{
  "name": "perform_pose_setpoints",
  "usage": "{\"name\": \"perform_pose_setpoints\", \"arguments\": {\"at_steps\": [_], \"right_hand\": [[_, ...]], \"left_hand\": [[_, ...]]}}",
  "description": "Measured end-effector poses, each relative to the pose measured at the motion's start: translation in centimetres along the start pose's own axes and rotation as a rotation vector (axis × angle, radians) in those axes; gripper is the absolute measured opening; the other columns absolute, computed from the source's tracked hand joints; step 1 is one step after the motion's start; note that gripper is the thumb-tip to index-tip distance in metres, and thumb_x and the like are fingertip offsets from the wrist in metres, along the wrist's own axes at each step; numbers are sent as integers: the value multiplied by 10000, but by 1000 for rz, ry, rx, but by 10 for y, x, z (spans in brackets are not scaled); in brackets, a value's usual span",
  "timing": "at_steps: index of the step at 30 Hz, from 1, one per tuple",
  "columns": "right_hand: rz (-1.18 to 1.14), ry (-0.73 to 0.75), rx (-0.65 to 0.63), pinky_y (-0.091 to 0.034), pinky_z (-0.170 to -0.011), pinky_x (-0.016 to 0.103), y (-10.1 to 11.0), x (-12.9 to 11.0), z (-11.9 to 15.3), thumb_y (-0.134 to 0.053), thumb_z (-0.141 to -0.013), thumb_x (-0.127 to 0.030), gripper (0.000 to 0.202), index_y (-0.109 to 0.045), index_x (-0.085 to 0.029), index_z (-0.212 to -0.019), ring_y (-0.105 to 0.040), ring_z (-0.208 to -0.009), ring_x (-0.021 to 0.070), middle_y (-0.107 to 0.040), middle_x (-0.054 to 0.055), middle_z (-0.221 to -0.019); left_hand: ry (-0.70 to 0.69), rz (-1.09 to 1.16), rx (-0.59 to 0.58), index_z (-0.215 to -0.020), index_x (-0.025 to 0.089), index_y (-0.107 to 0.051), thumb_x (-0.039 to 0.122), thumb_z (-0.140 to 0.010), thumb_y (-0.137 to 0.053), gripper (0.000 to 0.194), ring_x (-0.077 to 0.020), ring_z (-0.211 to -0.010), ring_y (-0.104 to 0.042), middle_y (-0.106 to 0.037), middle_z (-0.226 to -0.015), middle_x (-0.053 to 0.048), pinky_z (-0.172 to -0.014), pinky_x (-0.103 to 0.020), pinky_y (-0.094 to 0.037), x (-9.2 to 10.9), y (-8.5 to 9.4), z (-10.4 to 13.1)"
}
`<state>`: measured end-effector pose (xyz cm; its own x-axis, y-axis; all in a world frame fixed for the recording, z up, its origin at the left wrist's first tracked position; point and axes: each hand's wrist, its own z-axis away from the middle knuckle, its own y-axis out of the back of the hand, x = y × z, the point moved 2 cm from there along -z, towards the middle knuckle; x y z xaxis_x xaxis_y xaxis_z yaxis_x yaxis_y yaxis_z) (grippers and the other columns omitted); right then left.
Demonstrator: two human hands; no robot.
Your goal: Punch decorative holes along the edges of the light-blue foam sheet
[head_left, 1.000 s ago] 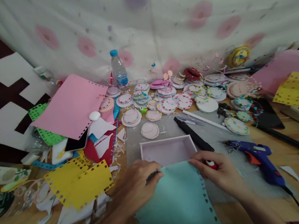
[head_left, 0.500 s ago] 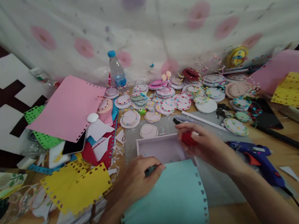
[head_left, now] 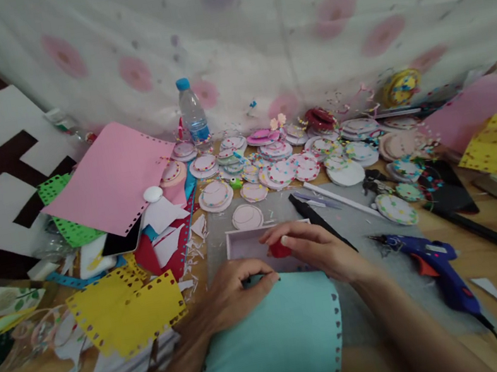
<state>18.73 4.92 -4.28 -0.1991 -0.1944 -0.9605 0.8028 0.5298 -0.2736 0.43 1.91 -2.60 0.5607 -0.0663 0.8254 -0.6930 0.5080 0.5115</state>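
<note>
Crowding a box's rim, hands pinch a teal sheet's edge, left, and a red object, right.

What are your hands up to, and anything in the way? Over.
Left hand pinching teal sheet by far edge. Right hand gripping small red object over white box. Blue glue gun off right, apart from both hands.

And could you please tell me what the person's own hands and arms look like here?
The left hand and right hand are both ungloved, with five-fingered human shapes. The left forearm and right forearm are bare as far as they show, with no sleeve in view. I can make out no ring, watch or bracelet.
</note>
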Motion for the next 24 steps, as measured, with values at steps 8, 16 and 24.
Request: {"name": "perform_pose_setpoints", "arguments": {"at_steps": [8, 16, 24], "right_hand": [[-11, -222, -235, -388, -672, 240, 1, -2, -3, -706, -775, -348, 374, -539, -174, -1061, -511, -795, 119, -562, 21, -949], [-42, -265, -264, -344, -628, 221, 0, -3, -3, -717, -762, -358, 340, -529, -153, -957, -484, -716, 93, -537, -11, -834], [-68, -217, -177, -364, -641, 224, -2, -2, -2, -707, -770, -371, 339, -509, -178, -965, -491, -739, 97, -525, -20, -840]], "left_hand": [[10, 63, 19, -809, 154, -695, 286, -849, -520, 223, -134, -702, -574, -664, -736, 9, -600, -203, -379, -2, 1, 1], [10, 28, -4, -767, 153, -679, 302, -837, -532, 220, -129, -668, -538, -616, -687, 17, -593, -213, -361, -2, 0, 0], [38, 68, 5, -699, 154, -596, 266, -839, -495, 206, -105, -626, -455, -495, -629, 43, -558, -208, -310, 0, 2, -2]]}}
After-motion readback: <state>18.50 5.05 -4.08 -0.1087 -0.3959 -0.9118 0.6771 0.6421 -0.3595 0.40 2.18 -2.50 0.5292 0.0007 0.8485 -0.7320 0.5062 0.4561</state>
